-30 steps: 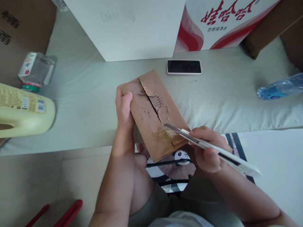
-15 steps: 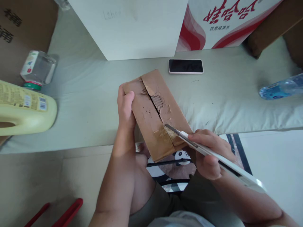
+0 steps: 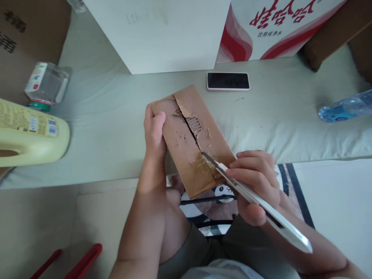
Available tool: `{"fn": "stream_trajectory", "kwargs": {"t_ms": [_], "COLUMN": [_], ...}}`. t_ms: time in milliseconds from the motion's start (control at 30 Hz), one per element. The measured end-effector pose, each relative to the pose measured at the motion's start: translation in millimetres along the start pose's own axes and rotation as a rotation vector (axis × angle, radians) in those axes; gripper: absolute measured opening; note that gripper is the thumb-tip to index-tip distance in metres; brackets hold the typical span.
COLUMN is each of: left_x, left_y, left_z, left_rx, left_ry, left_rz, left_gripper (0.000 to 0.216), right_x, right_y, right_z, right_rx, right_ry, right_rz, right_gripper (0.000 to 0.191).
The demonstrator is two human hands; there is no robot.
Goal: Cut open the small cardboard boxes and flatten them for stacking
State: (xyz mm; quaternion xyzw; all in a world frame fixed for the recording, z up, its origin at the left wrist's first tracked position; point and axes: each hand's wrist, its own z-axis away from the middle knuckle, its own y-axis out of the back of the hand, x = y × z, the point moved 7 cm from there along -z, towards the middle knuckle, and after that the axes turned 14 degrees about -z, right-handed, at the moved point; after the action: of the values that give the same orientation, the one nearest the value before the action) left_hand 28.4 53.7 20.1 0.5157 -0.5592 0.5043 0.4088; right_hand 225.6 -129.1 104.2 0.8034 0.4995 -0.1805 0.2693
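Observation:
A flat brown cardboard parcel [image 3: 186,143] rests tilted on the edge of a pale green cushion. My left hand [image 3: 153,131] grips its left side, thumb on top. Its taped centre seam is torn and split along most of its length. My right hand [image 3: 255,182] is closed round a white utility knife [image 3: 261,203]. The knife's blade tip touches the seam near the parcel's lower end.
A phone [image 3: 228,81] lies beyond the parcel. A white box [image 3: 157,35] and a red-and-white carton [image 3: 276,27] stand behind it. A yellow jug [image 3: 29,133] and a clear jar [image 3: 46,85] lie at left, a water bottle [image 3: 345,106] at right. Red handles [image 3: 84,261] show at lower left.
My right hand has turned the knife steeper and shifted slightly left, blade tip staying at the seam. My left hand and the parcel have hardly moved.

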Motion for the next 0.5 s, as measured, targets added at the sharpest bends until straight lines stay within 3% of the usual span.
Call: {"fn": "stream_trajectory", "kwargs": {"t_ms": [300, 500], "left_x": [-5, -5], "left_y": [1, 1], "left_z": [0, 0], "left_rx": [-0.014, -0.028], "left_ry": [0.004, -0.001], "left_rz": [-0.006, -0.035], "left_gripper": [0.034, 0.04], "right_x": [-1, -1], "right_y": [-9, -17], "right_z": [-1, -3], "right_rx": [0.023, -0.098], "right_ry": [-0.01, -0.076], "right_rz": [-0.062, -0.088], "right_gripper": [0.05, 0.043]}}
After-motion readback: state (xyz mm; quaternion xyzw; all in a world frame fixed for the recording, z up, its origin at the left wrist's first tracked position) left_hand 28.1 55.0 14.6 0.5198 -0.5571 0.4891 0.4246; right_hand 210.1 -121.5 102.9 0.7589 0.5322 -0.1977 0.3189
